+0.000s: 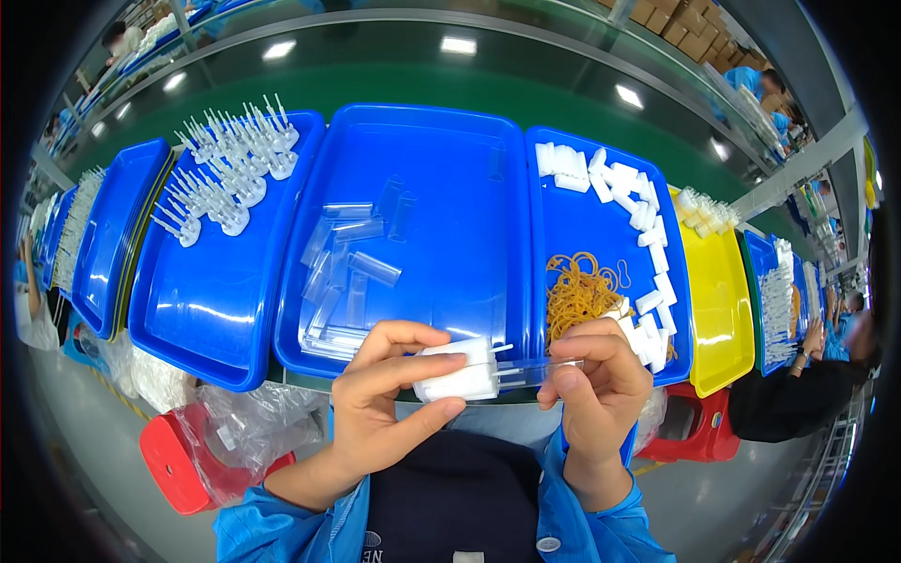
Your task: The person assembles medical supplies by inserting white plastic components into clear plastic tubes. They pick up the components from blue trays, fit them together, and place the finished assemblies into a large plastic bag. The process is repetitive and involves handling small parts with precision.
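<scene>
My left hand (375,403) is closed around a bundle of short white cylindrical pieces (460,380), held sideways over the near edge of the middle tray. Thin white rods (508,380) stick out of the bundle's right end. Between the thumb and fingers of my right hand (601,380) is a clear plastic tube (537,371). Its left end lies at the rods, and some of them seem to be inside it. How far the tube reaches over them is hard to tell.
Loose clear tubes (375,267) lie in the blue middle tray (450,244). White pronged parts (235,169) fill the far part of the left tray (192,310). Rubber bands (582,291) and white pieces (648,216) share the right tray (591,225), beside a yellow tray (723,328). Red stools (174,464) stand below.
</scene>
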Tool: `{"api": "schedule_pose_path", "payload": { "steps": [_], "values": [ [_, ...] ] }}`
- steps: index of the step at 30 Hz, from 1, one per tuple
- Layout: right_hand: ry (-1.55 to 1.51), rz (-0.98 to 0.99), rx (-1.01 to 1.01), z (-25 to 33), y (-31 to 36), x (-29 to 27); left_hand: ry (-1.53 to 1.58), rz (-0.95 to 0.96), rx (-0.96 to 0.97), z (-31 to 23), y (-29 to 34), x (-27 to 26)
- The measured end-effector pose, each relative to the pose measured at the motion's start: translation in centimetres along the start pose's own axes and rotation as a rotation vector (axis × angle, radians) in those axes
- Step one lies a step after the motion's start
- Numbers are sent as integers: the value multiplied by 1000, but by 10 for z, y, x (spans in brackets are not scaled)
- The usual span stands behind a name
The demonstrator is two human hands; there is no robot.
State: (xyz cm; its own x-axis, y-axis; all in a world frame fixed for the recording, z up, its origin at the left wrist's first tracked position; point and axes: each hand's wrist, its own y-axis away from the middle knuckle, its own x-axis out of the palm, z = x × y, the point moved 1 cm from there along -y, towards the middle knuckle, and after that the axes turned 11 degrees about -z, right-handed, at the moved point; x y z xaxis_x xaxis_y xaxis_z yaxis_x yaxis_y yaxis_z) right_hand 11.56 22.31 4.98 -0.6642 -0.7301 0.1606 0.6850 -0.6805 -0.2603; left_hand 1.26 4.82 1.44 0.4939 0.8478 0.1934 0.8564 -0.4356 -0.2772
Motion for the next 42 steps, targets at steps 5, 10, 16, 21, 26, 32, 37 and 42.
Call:
{"api": "schedule_pose_path", "payload": {
  "steps": [5,10,16,21,26,32,37,42],
  "values": [
    [14,12,3,2,2,1,10,-8,-15,0,1,1],
    [62,9,-24,4,4,3,3,1,-3,1,0,0],
    [121,7,-125,2,7,6,4,-6,-21,0,1,-1],
    [83,-20,-118,-3,10,7,-70,71,22,1,1,-4],
    [72,-16,-116,-5,10,6,-104,64,42,-1,0,-3],
    [154,42,-108,-4,5,5,-198,41,110,0,0,-2],
    [145,96,25,-5,-8,6,-257,57,244,-6,-3,1],
    [263,6,-212,-14,-2,15,-156,-57,208,0,2,2]
  ]
}}
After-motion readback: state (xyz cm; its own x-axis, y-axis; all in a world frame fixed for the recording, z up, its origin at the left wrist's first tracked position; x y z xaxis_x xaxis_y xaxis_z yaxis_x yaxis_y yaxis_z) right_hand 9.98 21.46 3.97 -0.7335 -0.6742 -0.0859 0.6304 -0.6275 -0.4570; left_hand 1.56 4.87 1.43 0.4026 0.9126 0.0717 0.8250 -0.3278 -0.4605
